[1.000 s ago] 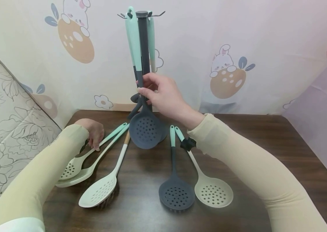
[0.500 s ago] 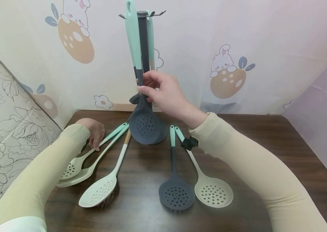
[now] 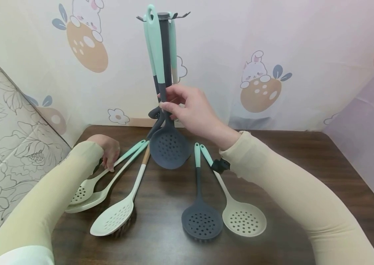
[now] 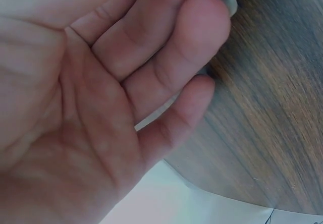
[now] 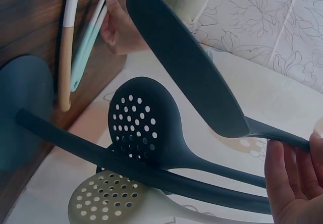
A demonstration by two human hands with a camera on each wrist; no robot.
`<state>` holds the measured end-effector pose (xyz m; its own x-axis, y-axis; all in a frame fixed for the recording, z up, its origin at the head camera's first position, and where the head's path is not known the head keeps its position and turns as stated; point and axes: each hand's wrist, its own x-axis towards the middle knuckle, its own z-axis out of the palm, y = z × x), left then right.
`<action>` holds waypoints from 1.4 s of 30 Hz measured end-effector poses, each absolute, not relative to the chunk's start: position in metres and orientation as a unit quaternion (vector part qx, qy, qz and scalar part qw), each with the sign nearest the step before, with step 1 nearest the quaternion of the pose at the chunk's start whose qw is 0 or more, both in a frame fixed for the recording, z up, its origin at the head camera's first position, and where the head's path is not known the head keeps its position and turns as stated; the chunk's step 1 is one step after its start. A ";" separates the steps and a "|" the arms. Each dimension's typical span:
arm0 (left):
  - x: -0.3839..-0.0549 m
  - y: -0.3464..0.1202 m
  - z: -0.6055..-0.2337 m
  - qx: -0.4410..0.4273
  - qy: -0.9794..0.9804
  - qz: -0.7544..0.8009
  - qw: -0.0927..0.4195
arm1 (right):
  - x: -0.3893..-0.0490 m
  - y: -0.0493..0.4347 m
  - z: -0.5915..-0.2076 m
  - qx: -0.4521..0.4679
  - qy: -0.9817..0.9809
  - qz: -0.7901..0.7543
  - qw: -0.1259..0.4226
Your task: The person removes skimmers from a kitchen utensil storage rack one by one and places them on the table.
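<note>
My right hand pinches the dark stem of a skimmer with a mint handle, upright in front of the black utensil stand. The handle's loop overlaps the stand's hooks in the head view. In the right wrist view the skimmer's dark head shows nearly edge-on, holes out of sight. Behind it hang another dark skimmer and a beige one. My left hand rests at the stem of a pale slotted utensil on the table, fingers loosely bent.
A pale ladle lies under the left slotted utensil. Beside it is a white slotted spoon with a wooden handle end. A dark skimmer and a beige skimmer lie front right on the brown table.
The skimmer in my right hand rose slightly, then came down again and a little right, away from the handle behind it. My left hand has stayed in place.
</note>
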<state>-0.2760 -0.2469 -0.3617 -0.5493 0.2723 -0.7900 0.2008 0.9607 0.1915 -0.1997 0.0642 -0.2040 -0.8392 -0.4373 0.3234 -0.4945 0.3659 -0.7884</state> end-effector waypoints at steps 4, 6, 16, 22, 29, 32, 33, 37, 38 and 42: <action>-0.276 -0.247 -0.360 0.133 0.880 0.038 0.455 | -0.198 0.065 -0.203 0.288 -0.828 0.481 0.029; -0.277 -0.246 -0.360 0.136 0.879 0.038 0.456 | -0.197 0.067 -0.203 0.290 -0.828 0.479 0.027; -0.278 -0.245 -0.359 0.148 0.872 0.046 0.465 | -0.187 0.074 -0.203 0.288 -0.825 0.486 0.006; -0.278 -0.246 -0.360 0.143 0.870 0.053 0.469 | -0.184 0.081 -0.202 0.290 -0.831 0.475 0.001; -0.278 -0.246 -0.361 0.154 0.867 0.044 0.471 | -0.184 0.093 -0.205 0.289 -0.851 0.439 -0.004; -0.279 -0.246 -0.362 0.155 0.867 0.037 0.471 | -0.184 0.097 -0.207 0.290 -0.857 0.427 -0.005; -0.279 -0.246 -0.362 0.156 0.867 0.035 0.472 | -0.184 0.099 -0.207 0.290 -0.858 0.423 -0.006; -0.279 -0.246 -0.363 0.153 0.868 0.030 0.471 | -0.183 0.103 -0.209 0.301 -0.862 0.408 -0.008; -0.279 -0.246 -0.363 0.151 0.869 0.031 0.470 | -0.183 0.105 -0.210 0.303 -0.863 0.405 -0.008; -0.280 -0.246 -0.365 0.142 0.872 0.033 0.468 | -0.181 0.113 -0.213 0.308 -0.866 0.395 -0.013</action>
